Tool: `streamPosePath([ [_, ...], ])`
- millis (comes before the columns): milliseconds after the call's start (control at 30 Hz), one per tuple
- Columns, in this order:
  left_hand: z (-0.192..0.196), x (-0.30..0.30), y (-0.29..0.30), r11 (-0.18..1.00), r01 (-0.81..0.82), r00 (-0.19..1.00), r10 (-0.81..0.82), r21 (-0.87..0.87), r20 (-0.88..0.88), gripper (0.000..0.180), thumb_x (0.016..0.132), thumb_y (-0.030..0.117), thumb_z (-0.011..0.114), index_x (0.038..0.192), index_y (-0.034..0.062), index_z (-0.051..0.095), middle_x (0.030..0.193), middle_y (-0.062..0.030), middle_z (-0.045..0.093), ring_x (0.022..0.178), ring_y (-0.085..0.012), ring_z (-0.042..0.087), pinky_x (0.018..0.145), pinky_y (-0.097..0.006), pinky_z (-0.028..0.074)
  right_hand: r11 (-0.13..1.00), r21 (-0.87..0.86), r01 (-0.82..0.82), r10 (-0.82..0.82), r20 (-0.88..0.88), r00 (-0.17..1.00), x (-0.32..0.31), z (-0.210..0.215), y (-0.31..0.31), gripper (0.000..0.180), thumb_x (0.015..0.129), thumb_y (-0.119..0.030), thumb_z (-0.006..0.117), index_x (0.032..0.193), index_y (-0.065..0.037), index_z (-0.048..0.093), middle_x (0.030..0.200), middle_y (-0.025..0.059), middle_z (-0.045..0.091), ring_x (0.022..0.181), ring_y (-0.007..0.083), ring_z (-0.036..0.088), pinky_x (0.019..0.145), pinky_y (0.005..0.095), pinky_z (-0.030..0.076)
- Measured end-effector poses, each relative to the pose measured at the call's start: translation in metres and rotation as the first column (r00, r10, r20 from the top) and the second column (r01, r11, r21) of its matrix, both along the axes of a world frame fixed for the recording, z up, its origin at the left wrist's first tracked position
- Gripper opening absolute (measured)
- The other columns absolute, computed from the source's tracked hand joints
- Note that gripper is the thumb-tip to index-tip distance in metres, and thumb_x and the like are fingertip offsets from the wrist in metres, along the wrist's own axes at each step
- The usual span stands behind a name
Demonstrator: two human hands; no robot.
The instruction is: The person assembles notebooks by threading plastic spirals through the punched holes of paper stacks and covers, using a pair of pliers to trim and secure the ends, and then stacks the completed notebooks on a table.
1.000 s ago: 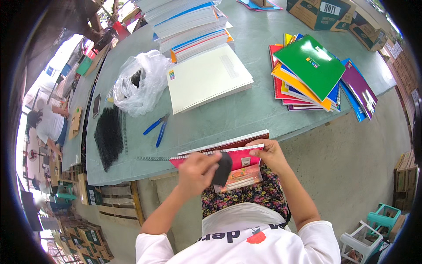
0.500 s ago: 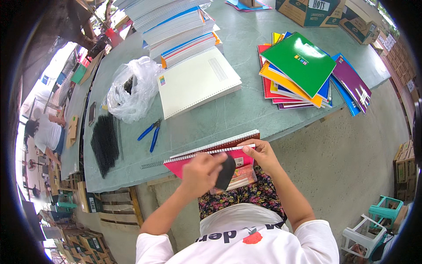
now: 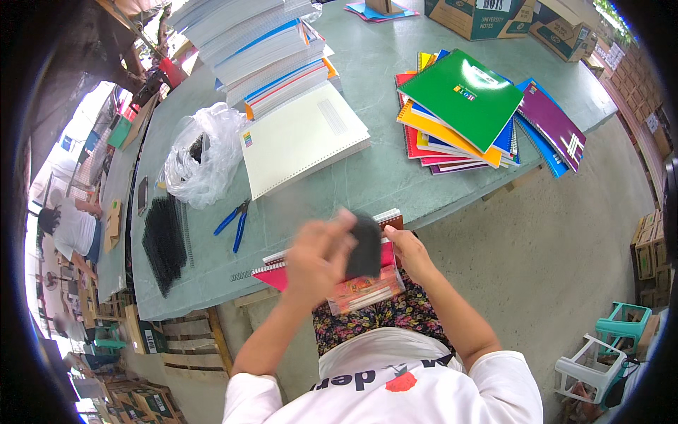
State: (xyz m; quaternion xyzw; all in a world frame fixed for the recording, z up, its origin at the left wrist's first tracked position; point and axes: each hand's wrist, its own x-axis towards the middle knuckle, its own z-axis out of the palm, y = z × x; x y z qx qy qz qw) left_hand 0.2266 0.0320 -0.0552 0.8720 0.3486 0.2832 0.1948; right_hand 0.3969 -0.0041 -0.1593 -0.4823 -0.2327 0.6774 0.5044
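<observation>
A pink notebook is propped at the table's near edge, its holed binding edge up. A thin wire coil juts from its left end. Behind it is a brown-covered pad of pages. My right hand grips the notebook's right end between thumb and fingers. Over the notebook's middle is my left hand, smeared by motion. Against its palm side is a rounded black pad; whether worn or held, I cannot tell. A clear pack with pale sticks lies on my lap.
Blue-handled cutters, black coils and a plastic bag lie on the left of the table. Punched sheets sit before a tall paper stack. Colourful notebooks are piled at right, cartons behind.
My left hand and the black pad have risen a little over the notebook's edge. The right hand keeps its grip on the end. The whole view has shifted slightly.
</observation>
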Motion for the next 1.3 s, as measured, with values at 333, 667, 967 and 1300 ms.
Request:
streamPosePath([
  [333,-0.015,-0.004,0.080,0.869,-0.321,0.915,0.387,-0.377,0.113,0.034,0.078,0.014,0.066,0.111,0.0084,0.060,0.087,-0.0121,0.061,0.081,-0.0204,0.058,0.076,-0.033,0.046,0.923,0.358,-0.142,0.206,-0.146,0.968,0.000,0.016,-0.003,0.075,0.091,-0.061,0.025,0.101,0.004,0.060,0.097,0.0104,0.064,0.090,0.0170,0.060,0.083,0.0304,0.042],
  [667,0.022,-0.023,0.008,0.993,0.091,0.980,-0.075,0.077,-0.185,0.019,0.084,0.015,0.058,0.098,0.0027,0.061,0.084,-0.0138,0.061,0.082,-0.0304,0.057,0.074,-0.038,0.046,0.825,0.531,-0.191,0.115,0.172,0.978,0.010,-0.001,-0.016,0.049,0.085,-0.040,0.061,0.108,0.003,0.060,0.102,0.0115,0.064,0.090,0.0147,0.060,0.082,0.0289,0.046],
  [967,0.020,-0.020,-0.012,0.991,0.029,0.929,0.020,0.128,-0.369,0.019,0.081,0.015,0.060,0.090,-0.0012,0.059,0.078,-0.0140,0.059,0.074,-0.0291,0.055,0.068,-0.039,0.044,0.835,0.546,-0.065,-0.010,0.132,0.991,-0.005,0.020,-0.004,0.023,0.081,-0.005,0.065,0.102,0.003,0.062,0.099,0.0083,0.066,0.090,0.0123,0.061,0.077,0.0277,0.051],
  [1300,0.001,-0.009,0.001,0.997,0.032,0.964,-0.014,0.064,-0.267,0.017,0.074,0.013,0.065,0.084,0.0005,0.058,0.083,-0.0138,0.056,0.077,-0.0307,0.054,0.067,-0.039,0.043,0.955,0.297,-0.029,-0.010,0.129,0.992,-0.004,0.012,-0.005,0.024,0.077,-0.005,0.069,0.100,-0.001,0.064,0.097,0.0083,0.066,0.087,0.0102,0.060,0.076,0.0249,0.050],
])
